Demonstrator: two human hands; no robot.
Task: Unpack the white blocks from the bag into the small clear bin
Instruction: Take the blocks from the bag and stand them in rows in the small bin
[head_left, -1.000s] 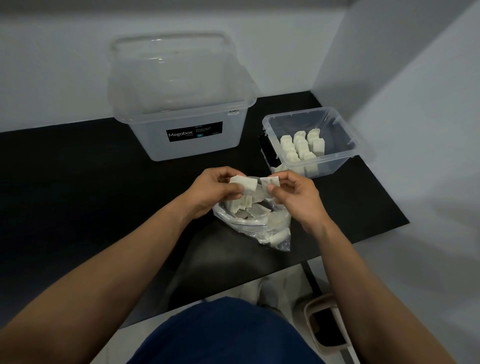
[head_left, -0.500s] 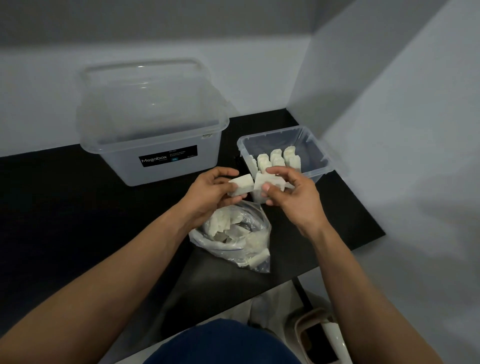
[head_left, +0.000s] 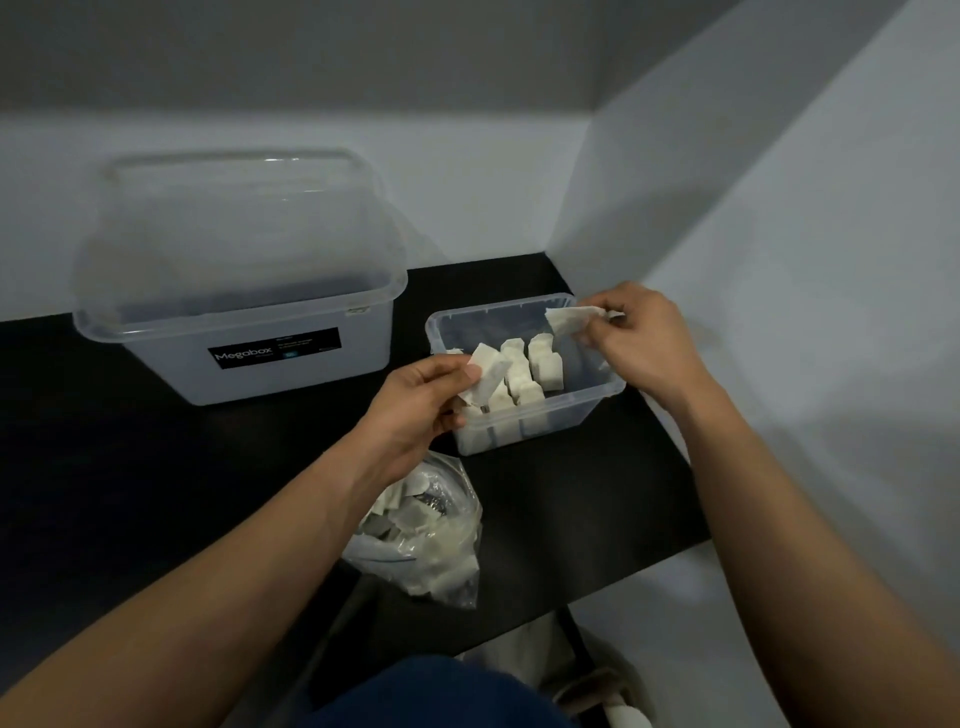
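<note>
The small clear bin (head_left: 597, 400) stands on the black table at the right and holds several upright white blocks (head_left: 540, 364). My left hand (head_left: 415, 405) pinches a white block (head_left: 488, 371) over the bin's near-left corner. My right hand (head_left: 644, 338) pinches another white block (head_left: 569, 319) above the bin's far-right corner. The clear plastic bag (head_left: 431, 540) lies open on the table under my left forearm, with several white blocks still inside it.
A large clear Megabox tub (head_left: 234, 312) stands at the back left on the black table (head_left: 156, 493). Grey walls close in behind and on the right. The table's front edge runs near my lap, with a shoe (head_left: 608, 696) on the floor below.
Both hands have lifted away from the bag and moved apart over the small bin, each carrying a block. The view has shifted, so bin and bag sit lower.
</note>
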